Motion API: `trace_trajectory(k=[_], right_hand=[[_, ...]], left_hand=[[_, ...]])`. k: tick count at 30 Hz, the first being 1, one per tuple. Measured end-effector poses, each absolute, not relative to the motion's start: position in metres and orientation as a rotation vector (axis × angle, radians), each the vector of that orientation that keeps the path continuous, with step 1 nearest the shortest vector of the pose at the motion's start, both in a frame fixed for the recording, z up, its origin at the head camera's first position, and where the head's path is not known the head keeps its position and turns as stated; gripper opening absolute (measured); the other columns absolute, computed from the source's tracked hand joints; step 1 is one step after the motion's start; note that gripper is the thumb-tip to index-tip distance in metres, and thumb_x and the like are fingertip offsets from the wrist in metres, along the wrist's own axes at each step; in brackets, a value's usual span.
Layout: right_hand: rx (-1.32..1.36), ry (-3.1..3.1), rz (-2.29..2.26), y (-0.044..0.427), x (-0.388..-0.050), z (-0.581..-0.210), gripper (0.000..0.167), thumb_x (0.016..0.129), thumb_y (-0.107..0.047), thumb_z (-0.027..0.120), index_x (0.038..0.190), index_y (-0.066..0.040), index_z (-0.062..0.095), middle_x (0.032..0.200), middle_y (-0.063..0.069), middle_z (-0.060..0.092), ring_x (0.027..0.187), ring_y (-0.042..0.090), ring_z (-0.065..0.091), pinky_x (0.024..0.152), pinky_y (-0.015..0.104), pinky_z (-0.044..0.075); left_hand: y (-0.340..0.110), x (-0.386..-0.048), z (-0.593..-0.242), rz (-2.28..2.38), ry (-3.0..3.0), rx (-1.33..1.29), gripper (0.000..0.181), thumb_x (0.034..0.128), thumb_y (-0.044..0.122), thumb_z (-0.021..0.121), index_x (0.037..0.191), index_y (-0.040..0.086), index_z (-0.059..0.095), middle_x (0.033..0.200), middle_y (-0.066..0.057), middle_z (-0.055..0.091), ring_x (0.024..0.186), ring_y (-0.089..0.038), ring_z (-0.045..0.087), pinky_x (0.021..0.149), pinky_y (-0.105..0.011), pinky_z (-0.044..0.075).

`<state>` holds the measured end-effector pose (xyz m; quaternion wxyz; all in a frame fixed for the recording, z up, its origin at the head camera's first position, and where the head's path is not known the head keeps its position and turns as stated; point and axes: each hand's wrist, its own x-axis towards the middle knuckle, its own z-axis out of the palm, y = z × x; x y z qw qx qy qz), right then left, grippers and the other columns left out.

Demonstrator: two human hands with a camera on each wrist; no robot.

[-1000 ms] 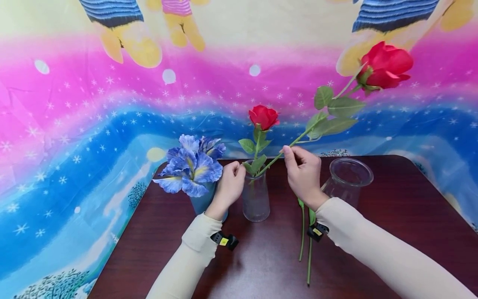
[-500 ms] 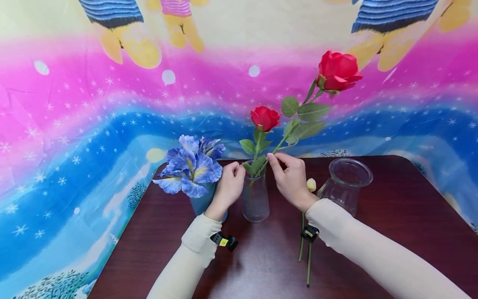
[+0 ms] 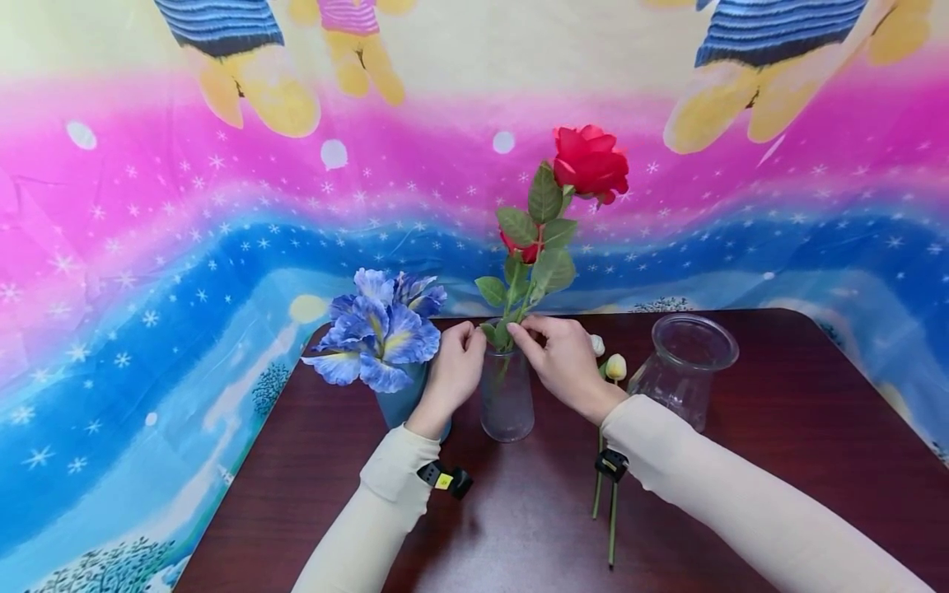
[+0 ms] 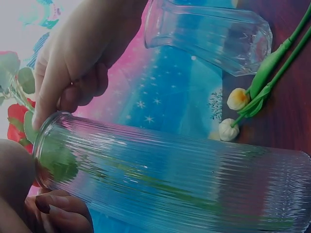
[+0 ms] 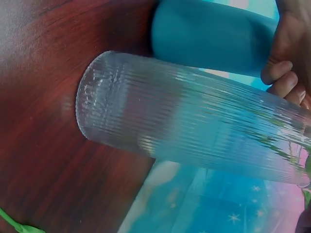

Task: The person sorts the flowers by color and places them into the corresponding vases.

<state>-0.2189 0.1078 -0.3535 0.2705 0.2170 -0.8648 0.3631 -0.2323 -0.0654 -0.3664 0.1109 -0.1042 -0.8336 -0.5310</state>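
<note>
A ribbed clear glass vase [image 3: 507, 403] stands upright and bears a shorter red rose [image 3: 528, 249], partly hidden behind a taller one. My right hand [image 3: 559, 358] pinches the lower stem of that taller red rose [image 3: 591, 161] at the vase's mouth. In the left wrist view, green stems [image 4: 189, 196] run down inside the ribbed glass. My left hand [image 3: 455, 366] has its fingers curled at the left of the rim and appears to grip the vase there. A leaf touches its fingertips, and the exact contact is partly hidden.
Blue irises [image 3: 385, 329] fill a blue vase [image 3: 404, 403] left of my left hand. Two tulips, one pale yellow [image 3: 615, 367] and one white [image 3: 596, 345], lie right of my right hand. Behind them stands another clear glass vase [image 3: 685, 371] near the table's [image 3: 801, 395] back.
My right hand has moved left and down with the taller rose. Its bloom has swung from the far right to above the glass vase. The left hand stays put.
</note>
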Motion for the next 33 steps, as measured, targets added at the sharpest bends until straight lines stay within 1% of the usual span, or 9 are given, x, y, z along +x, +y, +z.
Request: trace_trajectory(k=[4,10,15,17,21,24,28,30,33], right_hand=[[0.585,-2.392,0.919,0.108,-0.219,-0.350,0.024,0.100,-0.027,0.065,0.083,-0.013,0.075,0.064,-0.001,0.065,0.053,0.008,0.049,0.054,0.027,0.041],[0.557,-2.469,0.894,0.107,-0.218,-0.344,0.023,0.097,-0.030,0.068,0.082,-0.014,0.076,0.065,-0.002,0.065,0.055,0.009,0.053,0.053,0.029,0.042],[0.490,-2.494,0.919,0.107,-0.216,-0.343,0.034,0.095,-0.034,0.070,0.069,-0.012,0.070,0.054,-0.002,0.055,0.049,0.010,0.047,0.050,0.029,0.038],[0.478,-2.491,0.926,0.107,-0.215,-0.344,0.036,0.094,-0.035,0.072,0.066,-0.013,0.068,0.050,-0.002,0.050,0.047,0.011,0.044,0.049,0.029,0.036],[0.476,-2.475,0.916,0.110,-0.215,-0.344,0.034,0.091,-0.038,0.075,0.068,-0.014,0.067,0.051,-0.003,0.048,0.048,0.011,0.045,0.047,0.029,0.034],[0.447,-2.481,0.897,0.111,-0.213,-0.343,0.040,0.089,-0.041,0.077,0.064,-0.015,0.060,0.050,-0.002,0.044,0.047,0.012,0.043,0.044,0.029,0.030],[0.421,-2.493,0.884,0.113,-0.211,-0.345,0.040,0.087,-0.042,0.078,0.067,-0.014,0.057,0.050,-0.002,0.041,0.045,0.013,0.040,0.043,0.030,0.027],[0.427,-2.501,0.886,0.114,-0.210,-0.345,0.037,0.087,-0.042,0.078,0.073,-0.013,0.059,0.051,-0.002,0.043,0.046,0.013,0.040,0.043,0.029,0.028],[0.446,-2.510,0.883,0.117,-0.209,-0.346,0.035,0.086,-0.042,0.080,0.078,-0.013,0.061,0.053,-0.002,0.043,0.046,0.013,0.040,0.043,0.029,0.029]], left_hand=[[-0.065,-0.232,-0.366,-1.546,-2.450,-0.305,0.042,0.1016,0.019,0.047,0.062,0.015,0.034,0.054,0.006,0.030,0.047,-0.014,0.033,0.047,-0.027,0.028],[-0.065,-0.232,-0.366,-1.526,-2.449,-0.289,0.041,0.1008,0.019,0.048,0.062,0.016,0.035,0.054,0.006,0.031,0.048,-0.013,0.034,0.047,-0.026,0.028],[-0.065,-0.232,-0.366,-1.541,-2.452,-0.280,0.041,0.1007,0.020,0.047,0.062,0.016,0.035,0.055,0.005,0.031,0.048,-0.014,0.034,0.047,-0.026,0.028],[-0.065,-0.232,-0.366,-1.542,-2.452,-0.284,0.042,0.1011,0.020,0.047,0.062,0.015,0.035,0.055,0.005,0.031,0.048,-0.014,0.034,0.047,-0.026,0.028],[-0.065,-0.233,-0.367,-1.544,-2.449,-0.295,0.042,0.1018,0.019,0.048,0.062,0.015,0.035,0.054,0.006,0.031,0.048,-0.014,0.034,0.047,-0.027,0.028],[-0.065,-0.233,-0.367,-1.551,-2.448,-0.304,0.042,0.1021,0.018,0.048,0.062,0.015,0.035,0.054,0.006,0.031,0.048,-0.014,0.034,0.047,-0.027,0.028],[-0.066,-0.233,-0.367,-1.559,-2.447,-0.318,0.041,0.1017,0.018,0.047,0.062,0.015,0.035,0.054,0.006,0.031,0.048,-0.014,0.034,0.048,-0.026,0.028],[-0.066,-0.233,-0.368,-1.560,-2.444,-0.321,0.040,0.1011,0.017,0.047,0.062,0.015,0.035,0.054,0.006,0.031,0.048,-0.014,0.033,0.048,-0.026,0.027],[-0.066,-0.234,-0.369,-1.558,-2.443,-0.316,0.039,0.0999,0.016,0.046,0.062,0.015,0.034,0.054,0.007,0.030,0.048,-0.013,0.033,0.048,-0.026,0.027]])
